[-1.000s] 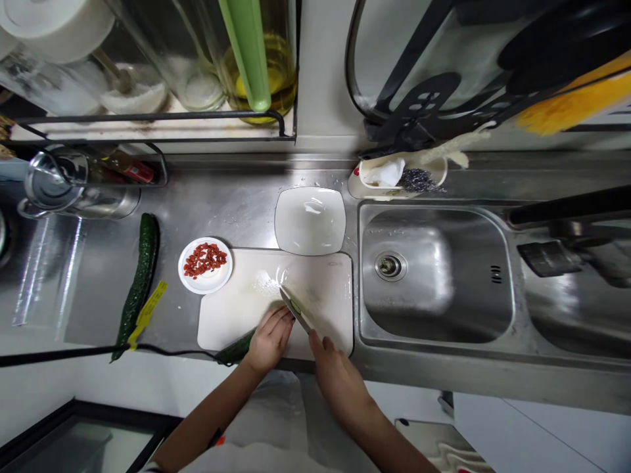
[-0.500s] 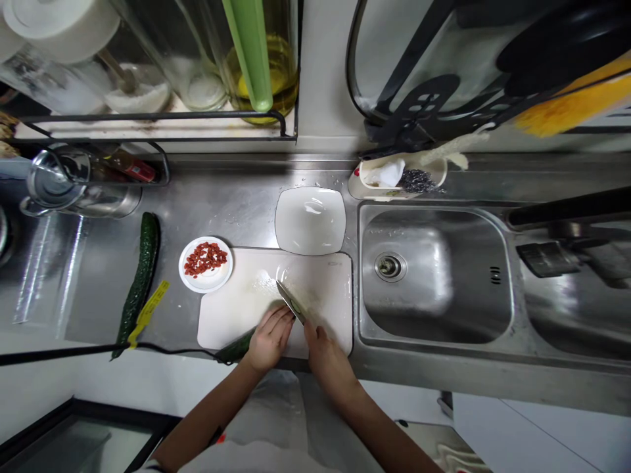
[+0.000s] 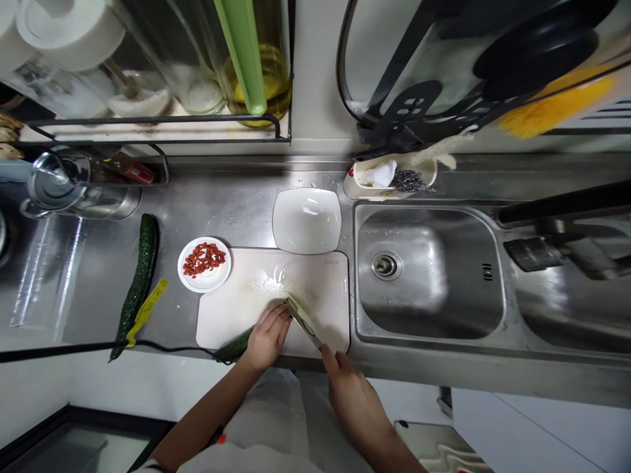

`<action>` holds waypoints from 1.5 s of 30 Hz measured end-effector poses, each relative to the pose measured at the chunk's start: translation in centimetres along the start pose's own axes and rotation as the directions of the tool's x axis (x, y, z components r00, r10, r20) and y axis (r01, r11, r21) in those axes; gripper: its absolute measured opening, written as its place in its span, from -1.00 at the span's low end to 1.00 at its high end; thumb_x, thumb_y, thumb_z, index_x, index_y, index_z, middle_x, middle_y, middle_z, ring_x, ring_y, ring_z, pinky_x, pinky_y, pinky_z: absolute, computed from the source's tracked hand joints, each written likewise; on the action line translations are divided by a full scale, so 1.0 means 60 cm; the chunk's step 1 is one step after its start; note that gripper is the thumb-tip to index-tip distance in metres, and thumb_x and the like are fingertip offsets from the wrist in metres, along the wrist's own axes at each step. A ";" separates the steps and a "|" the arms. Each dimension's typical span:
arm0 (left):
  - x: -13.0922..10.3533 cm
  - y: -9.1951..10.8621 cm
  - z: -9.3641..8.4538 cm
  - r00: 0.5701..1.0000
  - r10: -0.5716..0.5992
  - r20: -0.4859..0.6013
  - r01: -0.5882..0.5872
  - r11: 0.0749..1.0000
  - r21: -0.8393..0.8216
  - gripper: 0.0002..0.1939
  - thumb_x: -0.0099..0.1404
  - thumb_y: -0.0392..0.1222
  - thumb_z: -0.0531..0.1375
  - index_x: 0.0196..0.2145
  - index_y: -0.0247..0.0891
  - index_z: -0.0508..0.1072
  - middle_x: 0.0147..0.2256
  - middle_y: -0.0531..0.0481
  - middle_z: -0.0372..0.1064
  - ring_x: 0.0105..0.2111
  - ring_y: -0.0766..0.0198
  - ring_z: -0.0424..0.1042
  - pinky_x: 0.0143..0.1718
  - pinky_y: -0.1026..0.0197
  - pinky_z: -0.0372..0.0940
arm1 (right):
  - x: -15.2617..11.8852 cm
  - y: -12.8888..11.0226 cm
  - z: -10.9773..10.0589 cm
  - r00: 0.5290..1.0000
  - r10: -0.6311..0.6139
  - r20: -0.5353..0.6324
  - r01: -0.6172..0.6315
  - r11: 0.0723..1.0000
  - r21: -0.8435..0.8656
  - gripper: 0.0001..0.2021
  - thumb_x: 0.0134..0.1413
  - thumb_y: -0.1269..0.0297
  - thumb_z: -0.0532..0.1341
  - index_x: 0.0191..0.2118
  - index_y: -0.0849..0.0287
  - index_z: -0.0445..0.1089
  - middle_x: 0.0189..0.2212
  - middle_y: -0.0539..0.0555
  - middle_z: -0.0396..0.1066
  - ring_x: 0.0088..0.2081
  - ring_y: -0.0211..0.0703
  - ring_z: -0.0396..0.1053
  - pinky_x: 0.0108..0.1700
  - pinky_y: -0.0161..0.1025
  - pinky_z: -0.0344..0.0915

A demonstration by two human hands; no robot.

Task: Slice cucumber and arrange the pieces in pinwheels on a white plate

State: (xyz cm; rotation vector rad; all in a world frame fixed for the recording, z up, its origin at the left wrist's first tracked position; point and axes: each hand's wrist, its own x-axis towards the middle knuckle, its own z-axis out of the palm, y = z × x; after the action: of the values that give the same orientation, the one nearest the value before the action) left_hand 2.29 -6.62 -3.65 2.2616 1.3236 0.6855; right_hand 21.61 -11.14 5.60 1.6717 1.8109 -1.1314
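Note:
A cucumber (image 3: 233, 345) lies along the front edge of the white cutting board (image 3: 221, 315), and my left hand (image 3: 266, 338) is closed over its right end. My right hand (image 3: 348, 384) grips the handle of a knife (image 3: 303, 322). The knife's blade slants up and to the left, its tip close beside my left fingertips. What lies under those fingers and right at the blade is hidden. Behind the board stands an empty white dish (image 3: 307, 222). A small white plate of red berries (image 3: 204, 259) overlaps the board's left corner.
A second cucumber (image 3: 139, 276) lies to the left, near a yellow tag (image 3: 146, 312) on a black cable. The steel sink (image 3: 428, 276) is on the right, with a faucet (image 3: 557, 249). A holder with scrubbers (image 3: 392, 180) stands behind it. Shelf jars and oil overhang the back left.
My right hand has drawn the knife back toward me and to the right. My left hand stays in place on the cucumber. The view has shifted slightly.

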 end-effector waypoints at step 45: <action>0.003 -0.001 0.000 1.000 -0.005 0.004 0.005 1.000 -0.013 -0.69 0.32 -0.35 0.05 0.02 -0.28 0.33 -0.12 -0.13 0.44 -0.03 0.16 0.40 0.03 -0.03 0.36 | 0.017 -0.024 -0.031 0.998 0.022 0.063 -0.025 0.999 0.048 -0.52 0.09 0.63 -0.14 0.06 0.16 0.23 -0.22 0.17 0.42 -0.29 -0.15 0.46 -0.34 -0.36 0.23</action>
State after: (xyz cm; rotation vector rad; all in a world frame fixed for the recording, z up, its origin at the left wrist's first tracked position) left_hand 2.34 -6.41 -3.66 2.2482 1.3185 0.6849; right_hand 20.44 -8.94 6.28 1.6613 1.7343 -1.2133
